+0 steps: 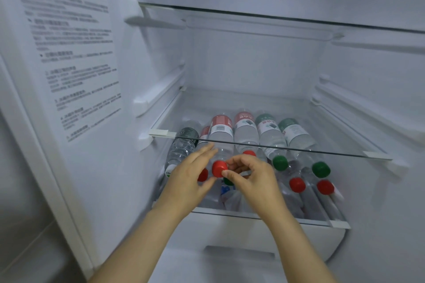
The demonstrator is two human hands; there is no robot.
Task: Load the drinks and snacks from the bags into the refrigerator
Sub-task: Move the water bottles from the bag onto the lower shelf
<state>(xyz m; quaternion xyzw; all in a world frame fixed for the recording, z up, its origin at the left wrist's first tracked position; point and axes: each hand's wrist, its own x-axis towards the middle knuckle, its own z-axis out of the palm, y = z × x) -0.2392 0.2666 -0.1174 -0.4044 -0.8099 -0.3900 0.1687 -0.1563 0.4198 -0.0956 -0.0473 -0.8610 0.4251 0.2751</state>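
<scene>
bottle (221, 132) long axis runs straight away from fingers, red cap (218, 168) nearest | right hand (251, 178) pinches cap | left hand (189, 176) straight-fingered against neck

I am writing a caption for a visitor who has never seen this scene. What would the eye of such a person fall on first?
First, the two hands in the middle: the left hand lies against a red-capped bottle and the right hand pinches its cap. Around them, water bottles with red and green caps lie stacked on their sides under the glass shelf.
</scene>
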